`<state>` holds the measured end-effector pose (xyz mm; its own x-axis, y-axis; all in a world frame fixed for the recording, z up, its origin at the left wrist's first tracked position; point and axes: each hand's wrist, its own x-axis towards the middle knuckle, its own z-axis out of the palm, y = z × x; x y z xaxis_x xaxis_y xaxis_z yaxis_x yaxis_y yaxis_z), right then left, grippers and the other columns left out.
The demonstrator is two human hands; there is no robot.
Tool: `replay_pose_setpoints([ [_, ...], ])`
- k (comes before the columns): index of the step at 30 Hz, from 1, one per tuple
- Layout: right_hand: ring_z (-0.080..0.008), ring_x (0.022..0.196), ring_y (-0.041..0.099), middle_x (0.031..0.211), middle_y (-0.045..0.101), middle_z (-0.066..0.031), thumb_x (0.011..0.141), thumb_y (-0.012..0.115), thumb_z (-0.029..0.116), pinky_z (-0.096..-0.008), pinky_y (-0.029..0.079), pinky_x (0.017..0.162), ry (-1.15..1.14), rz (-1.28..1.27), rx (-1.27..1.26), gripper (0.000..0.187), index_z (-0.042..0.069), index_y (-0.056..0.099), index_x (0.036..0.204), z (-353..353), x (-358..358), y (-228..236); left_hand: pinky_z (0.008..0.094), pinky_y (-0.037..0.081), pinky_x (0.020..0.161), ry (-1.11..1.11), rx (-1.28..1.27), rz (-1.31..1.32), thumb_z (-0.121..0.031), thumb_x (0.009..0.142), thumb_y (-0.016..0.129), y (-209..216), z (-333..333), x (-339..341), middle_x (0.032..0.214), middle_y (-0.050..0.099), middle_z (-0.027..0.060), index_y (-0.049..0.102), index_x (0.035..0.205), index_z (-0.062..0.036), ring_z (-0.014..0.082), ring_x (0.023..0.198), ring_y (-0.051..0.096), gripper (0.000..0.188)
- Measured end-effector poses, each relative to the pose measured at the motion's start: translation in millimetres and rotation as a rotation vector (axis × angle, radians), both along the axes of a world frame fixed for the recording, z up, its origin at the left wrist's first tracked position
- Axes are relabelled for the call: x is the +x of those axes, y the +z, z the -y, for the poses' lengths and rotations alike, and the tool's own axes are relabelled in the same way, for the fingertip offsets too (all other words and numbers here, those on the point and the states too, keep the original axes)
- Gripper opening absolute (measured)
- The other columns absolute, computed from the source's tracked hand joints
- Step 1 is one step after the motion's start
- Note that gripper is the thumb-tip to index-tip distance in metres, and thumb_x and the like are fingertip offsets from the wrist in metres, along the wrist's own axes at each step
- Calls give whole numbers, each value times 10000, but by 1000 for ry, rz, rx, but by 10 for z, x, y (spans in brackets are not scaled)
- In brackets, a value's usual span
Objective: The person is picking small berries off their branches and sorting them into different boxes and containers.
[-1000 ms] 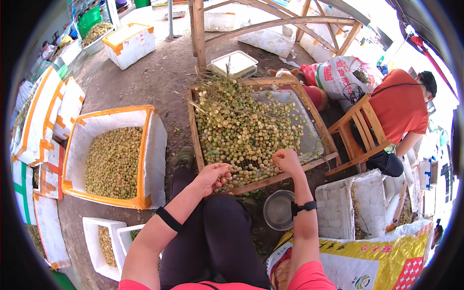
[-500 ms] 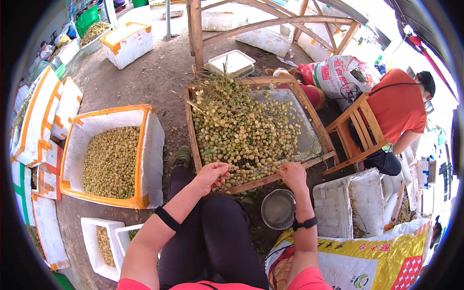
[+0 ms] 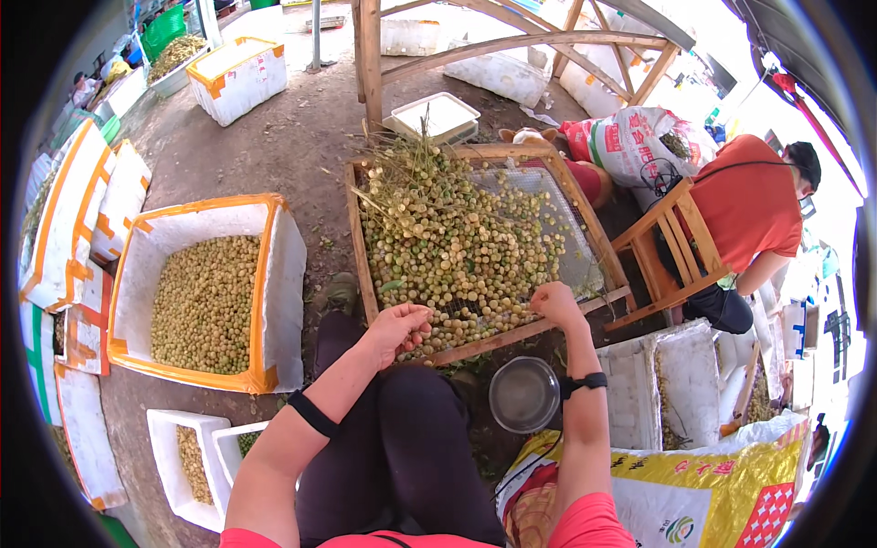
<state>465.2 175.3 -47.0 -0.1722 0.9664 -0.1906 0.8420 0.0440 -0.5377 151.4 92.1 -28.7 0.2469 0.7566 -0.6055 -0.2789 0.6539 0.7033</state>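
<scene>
A heap of small round yellow-green fruits (image 3: 457,242) with twigs lies on a wood-framed mesh screen (image 3: 594,233) in front of my knees. Over the near left part of the heap, my left hand (image 3: 399,331) is closed, thumb and forefinger pinched. Fruits show under its curled fingers, but whether they are held or lie behind is unclear. My right hand (image 3: 555,304) is pinched at the near right edge of the heap, by the frame; anything between its fingertips is too small to make out. Loose stems (image 3: 416,169) are piled thickest at the screen's far left.
Left of the screen stands a foam box (image 3: 274,301) of sorted fruits, with smaller white trays (image 3: 169,438) nearer me. A metal bowl (image 3: 524,395) sits below my right wrist. To the right, a person in red (image 3: 744,201) bends beside a wooden chair (image 3: 676,256). A yellow sack (image 3: 694,484) lies near right.
My right hand has moved a little away from me, from the screen's near rail to the edge of the fruits. My left hand has barely shifted and stays pinched.
</scene>
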Motion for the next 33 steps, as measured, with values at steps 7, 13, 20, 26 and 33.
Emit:
replay_pose_setpoints([
  [7,-67,595,512,692,582,-29,719,595,44,-184,397,541,-272,-841,-30,42,11,600,745,290,9,308,150,359,388,-1,2,23,-179,859,498,-16,0,-15,689,544,-2,549,935,-77,41,504,469,137],
  [13,-67,620,531,735,604,-22,741,581,53,-190,407,544,45,-838,-533,93,20,626,816,795,-296,629,152,357,389,-8,7,-30,-187,858,502,-25,10,-24,698,548,-1,550,934,-80,42,504,471,140],
  [20,-286,727,597,797,619,-153,657,599,144,-359,479,621,-200,239,22,175,23,643,774,281,-219,99,155,357,391,-17,27,-24,-187,859,499,6,6,2,695,550,-1,550,933,-80,39,505,467,139],
  [26,-294,737,594,749,614,-140,616,574,157,-371,476,666,-160,438,58,151,66,651,707,94,-143,-139,152,354,393,-6,24,21,-187,859,500,-33,-7,8,705,550,3,550,930,-74,40,506,465,143],
  [33,-240,632,567,685,605,-102,676,612,151,-324,448,579,-81,-414,46,138,24,623,728,506,-841,260,180,397,435,-79,-35,150,-261,886,438,33,10,40,743,547,31,519,989,-58,70,562,492,242],
])
